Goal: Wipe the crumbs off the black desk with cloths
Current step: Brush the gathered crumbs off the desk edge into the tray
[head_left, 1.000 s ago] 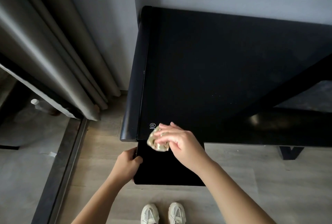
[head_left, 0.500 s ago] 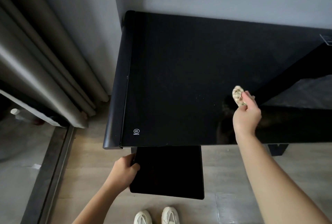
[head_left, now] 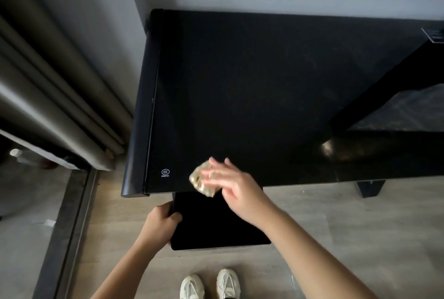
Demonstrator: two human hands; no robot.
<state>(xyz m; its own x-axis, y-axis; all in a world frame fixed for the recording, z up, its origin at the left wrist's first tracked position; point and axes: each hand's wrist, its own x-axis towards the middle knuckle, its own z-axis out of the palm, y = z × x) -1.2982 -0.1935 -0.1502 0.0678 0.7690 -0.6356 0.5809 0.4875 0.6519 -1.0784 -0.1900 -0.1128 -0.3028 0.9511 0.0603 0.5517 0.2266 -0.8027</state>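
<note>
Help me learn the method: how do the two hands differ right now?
The left hand curls round the left edge of a black board; the right hand lies with straight fingers on the cloth. The left hand is below the desk's front edge; the right hand is on the desk top at that edge. The left hand looks sharp, the right hand blurred. Both are bare, near the desk's front left corner.

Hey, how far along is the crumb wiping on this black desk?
Mostly done, it seems: the glossy black desk top shows no clear crumbs, though glare hides its right side. In hand: the right hand presses a crumpled beige cloth at the front edge, above the flat black tray the left hand grips. Left: likely the sweep onto it.
</note>
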